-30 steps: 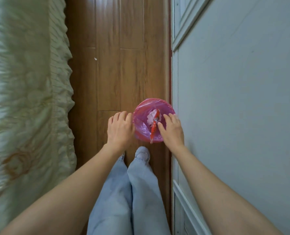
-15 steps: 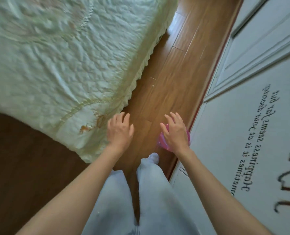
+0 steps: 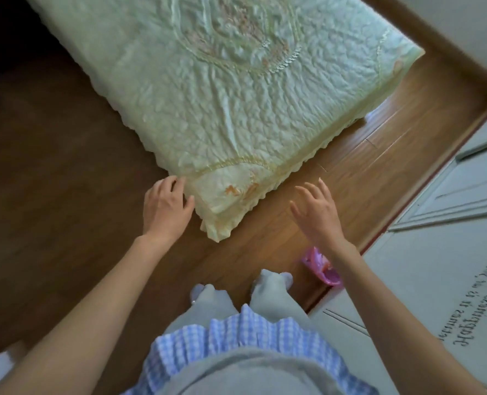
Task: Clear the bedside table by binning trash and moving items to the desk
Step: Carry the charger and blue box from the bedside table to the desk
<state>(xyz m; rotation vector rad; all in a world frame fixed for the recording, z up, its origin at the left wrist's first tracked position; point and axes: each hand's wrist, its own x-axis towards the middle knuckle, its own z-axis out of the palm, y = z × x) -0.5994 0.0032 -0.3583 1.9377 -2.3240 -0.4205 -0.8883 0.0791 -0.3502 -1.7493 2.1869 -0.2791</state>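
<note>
A small bin lined with a pink bag (image 3: 320, 266) stands on the wooden floor by the wall, partly hidden behind my right forearm. My right hand (image 3: 316, 212) hangs above and in front of it, fingers spread, holding nothing. My left hand (image 3: 165, 208) is also empty with fingers apart, close to the corner of the bed (image 3: 208, 109). The bedside table and the desk are out of view.
The bed with its pale green quilted cover fills the upper middle. A white panelled wall (image 3: 450, 252) with dark lettering runs along the right. My legs and feet (image 3: 236, 289) stand on the wooden floor (image 3: 65, 195) between bed and wall.
My hands have left the pink bin and risen. My view has swung left toward the bed, so the bin now lies low at the right.
</note>
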